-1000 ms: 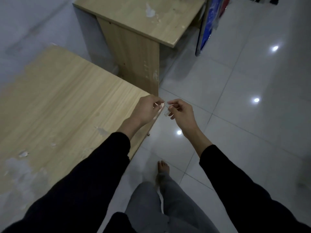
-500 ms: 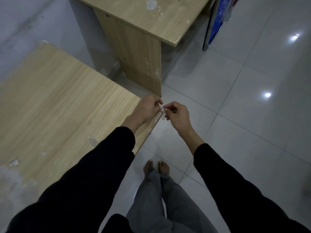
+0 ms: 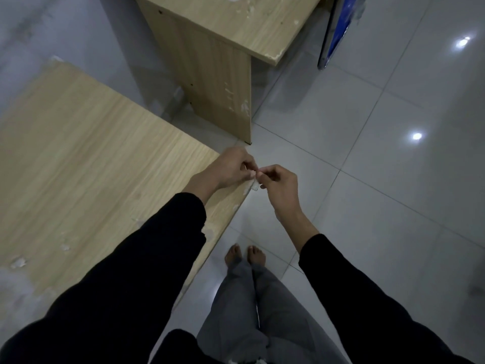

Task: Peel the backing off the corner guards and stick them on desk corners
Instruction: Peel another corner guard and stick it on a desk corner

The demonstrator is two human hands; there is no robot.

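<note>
Both hands meet right at the corner of the near worktop (image 3: 91,158). The left hand (image 3: 231,169) sits over the corner itself, fingers curled, fingertips pinching the top of the corner guard (image 3: 255,186). The right hand (image 3: 280,183) comes in from the floor side and pinches the same small piece, thumb and forefinger tight together. The guard is a tiny pale, clear bit hanging just below the fingertips, just beside the worktop's edge; it is too small to tell backing from guard. The worktop's corner is hidden under the left hand. Beyond stands a second desk (image 3: 236,19), with chipped spots on top. Below, bare feet (image 3: 245,254) on the glossy tiled floor (image 3: 367,206).
</note>
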